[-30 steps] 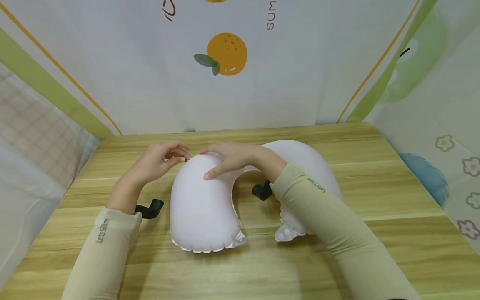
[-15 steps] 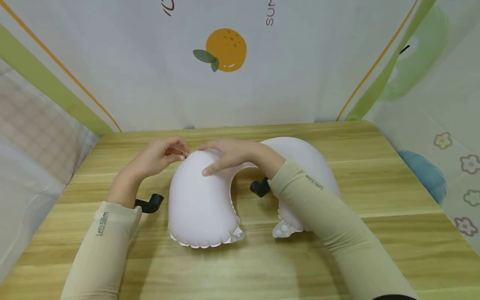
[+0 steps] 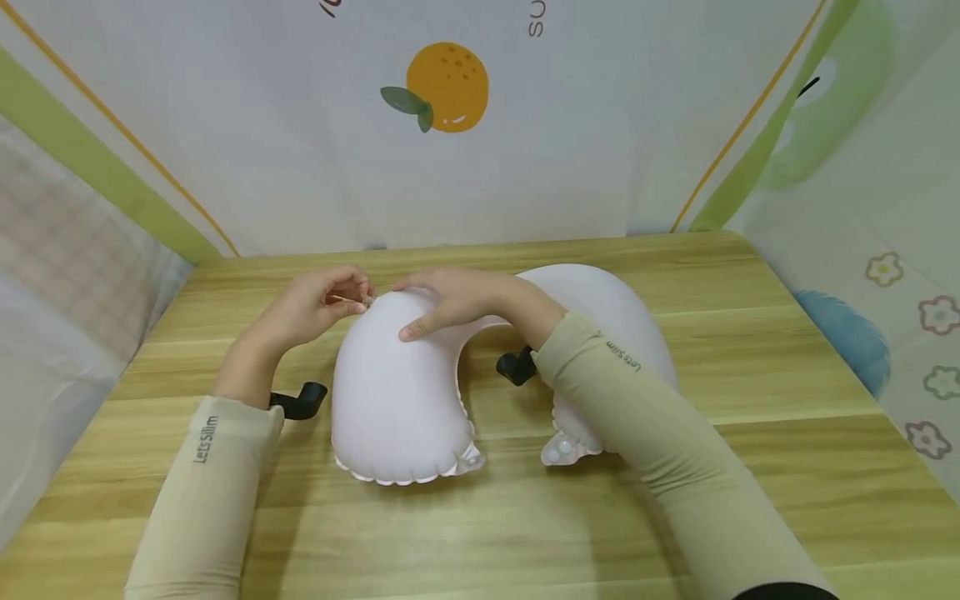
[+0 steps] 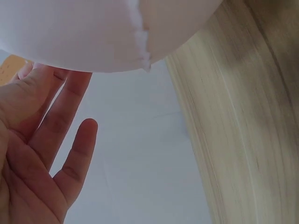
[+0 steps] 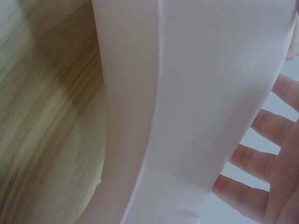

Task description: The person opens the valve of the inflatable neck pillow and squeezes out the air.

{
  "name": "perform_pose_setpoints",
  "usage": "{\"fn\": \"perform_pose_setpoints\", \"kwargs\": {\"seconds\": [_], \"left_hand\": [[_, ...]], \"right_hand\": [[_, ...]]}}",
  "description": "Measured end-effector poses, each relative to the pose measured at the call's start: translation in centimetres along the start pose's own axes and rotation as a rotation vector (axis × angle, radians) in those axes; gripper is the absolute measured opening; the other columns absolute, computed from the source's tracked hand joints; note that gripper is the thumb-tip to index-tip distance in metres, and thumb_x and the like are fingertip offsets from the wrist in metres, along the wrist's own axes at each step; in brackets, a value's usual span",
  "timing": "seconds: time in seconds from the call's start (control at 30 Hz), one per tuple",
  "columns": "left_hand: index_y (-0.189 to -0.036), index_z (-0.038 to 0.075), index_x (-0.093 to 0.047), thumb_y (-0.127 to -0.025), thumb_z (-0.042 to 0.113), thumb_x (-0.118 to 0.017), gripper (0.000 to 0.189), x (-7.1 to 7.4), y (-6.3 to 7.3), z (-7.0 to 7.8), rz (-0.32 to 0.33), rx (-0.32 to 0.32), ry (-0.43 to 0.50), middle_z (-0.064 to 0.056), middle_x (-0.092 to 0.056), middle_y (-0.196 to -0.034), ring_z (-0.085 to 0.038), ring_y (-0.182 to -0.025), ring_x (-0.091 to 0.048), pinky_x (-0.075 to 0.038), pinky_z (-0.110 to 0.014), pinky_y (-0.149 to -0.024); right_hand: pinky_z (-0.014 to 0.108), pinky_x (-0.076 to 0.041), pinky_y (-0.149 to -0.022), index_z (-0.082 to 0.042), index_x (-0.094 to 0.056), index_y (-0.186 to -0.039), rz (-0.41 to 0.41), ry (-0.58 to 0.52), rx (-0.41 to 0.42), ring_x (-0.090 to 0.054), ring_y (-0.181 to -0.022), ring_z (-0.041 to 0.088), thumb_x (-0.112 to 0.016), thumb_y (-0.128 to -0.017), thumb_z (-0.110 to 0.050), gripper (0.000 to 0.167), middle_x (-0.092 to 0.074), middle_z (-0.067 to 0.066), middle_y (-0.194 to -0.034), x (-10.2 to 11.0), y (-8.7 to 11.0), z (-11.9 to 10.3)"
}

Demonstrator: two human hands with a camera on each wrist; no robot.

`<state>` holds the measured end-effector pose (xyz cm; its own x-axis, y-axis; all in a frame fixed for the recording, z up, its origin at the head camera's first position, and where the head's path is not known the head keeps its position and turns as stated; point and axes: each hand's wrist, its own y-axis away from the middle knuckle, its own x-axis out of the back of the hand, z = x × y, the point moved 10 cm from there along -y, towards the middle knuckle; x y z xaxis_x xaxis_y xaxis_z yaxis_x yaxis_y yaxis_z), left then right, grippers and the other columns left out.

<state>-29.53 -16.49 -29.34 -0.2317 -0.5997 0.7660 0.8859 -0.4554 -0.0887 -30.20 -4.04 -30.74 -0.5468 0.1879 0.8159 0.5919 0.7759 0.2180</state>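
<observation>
A pale pink inflatable U-shaped neck pillow (image 3: 396, 400) lies on the wooden table, its two ends facing me. At its far left edge my left hand (image 3: 311, 307) pinches a small clear air valve (image 3: 368, 302) between thumb and finger. In the left wrist view the left hand's (image 4: 51, 135) last fingers are spread, and the pillow hides the pinching fingertips. My right hand (image 3: 453, 298) rests over the top of the left arm of the pillow, thumb on the upper face. The right wrist view shows its fairly straight fingers (image 5: 266, 163) touching the pillow's edge.
The pillow's ends carry clear tabs with snaps; one tab (image 3: 566, 450) points toward the gap. Black mounts, such as the left one (image 3: 302, 402), stick out from both wrists. A white printed curtain (image 3: 525, 167) stands behind the table (image 3: 420, 542) and at its sides.
The whole scene has shifted slightly upward in the head view. Both hands stay at the same places on the pillow; the left fingers shift only slightly at the valve.
</observation>
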Motion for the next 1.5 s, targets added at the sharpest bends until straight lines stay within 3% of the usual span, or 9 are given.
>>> {"fn": "perform_pose_setpoints", "kwargs": {"seconds": [0.47,0.7,0.97,1.27,1.5], "left_hand": [[-0.107,0.003,-0.061,-0.095,0.0,-0.063,0.012,0.07,-0.13,0.27,0.02,-0.023,-0.035,-0.019,-0.071,-0.113,-0.038,-0.113,-0.066,-0.052,-0.058,-0.095],[-0.1,0.004,-0.06,-0.093,-0.001,-0.065,0.009,-0.19,0.11,0.22,0.019,-0.049,-0.047,-0.016,-0.073,-0.109,-0.035,-0.107,-0.069,-0.056,-0.05,-0.086],[-0.116,0.002,-0.06,-0.096,0.002,-0.061,0.02,-0.17,-0.01,0.27,-0.03,-0.015,0.019,-0.021,-0.068,-0.12,-0.038,-0.117,-0.064,-0.053,-0.055,-0.096],[-0.101,0.006,-0.062,-0.093,0.004,-0.066,0.009,0.28,0.04,0.2,0.004,-0.06,-0.048,-0.015,-0.072,-0.111,-0.032,-0.108,-0.068,-0.055,-0.049,-0.09],[-0.096,0.009,-0.064,-0.089,-0.001,-0.07,0.013,0.54,0.06,0.62,0.104,-0.155,-0.13,-0.008,-0.075,-0.1,-0.025,-0.093,-0.071,-0.053,-0.031,-0.074]], "right_hand": [[0.042,-0.03,-0.121,-0.018,-0.035,-0.155,0.005,0.007,-0.016,-0.033,-0.147,0.023,-0.066,-0.09,-0.052,0.08,-0.037,0.005,-0.159,0.3,0.18,-0.04],[0.042,-0.03,-0.121,-0.018,-0.035,-0.155,-0.004,-0.027,-0.021,-0.033,-0.148,0.022,-0.068,-0.089,-0.052,0.081,-0.037,0.004,-0.159,-0.38,0.35,-0.1],[0.043,-0.027,-0.122,-0.021,-0.035,-0.156,0.011,-0.032,-0.039,-0.03,-0.15,0.022,-0.067,-0.089,-0.053,0.081,-0.035,0.003,-0.161,-0.37,0.53,0.24],[0.043,-0.03,-0.121,-0.02,-0.034,-0.156,0.009,-0.011,-0.02,-0.033,-0.148,0.022,-0.067,-0.089,-0.053,0.081,-0.037,0.002,-0.16,-0.15,0.46,-0.33],[0.044,-0.03,-0.122,-0.02,-0.033,-0.157,-0.004,0.028,-0.012,-0.032,-0.149,0.023,-0.064,-0.091,-0.054,0.081,-0.036,0.003,-0.16,-0.14,0.29,-0.26]]}}
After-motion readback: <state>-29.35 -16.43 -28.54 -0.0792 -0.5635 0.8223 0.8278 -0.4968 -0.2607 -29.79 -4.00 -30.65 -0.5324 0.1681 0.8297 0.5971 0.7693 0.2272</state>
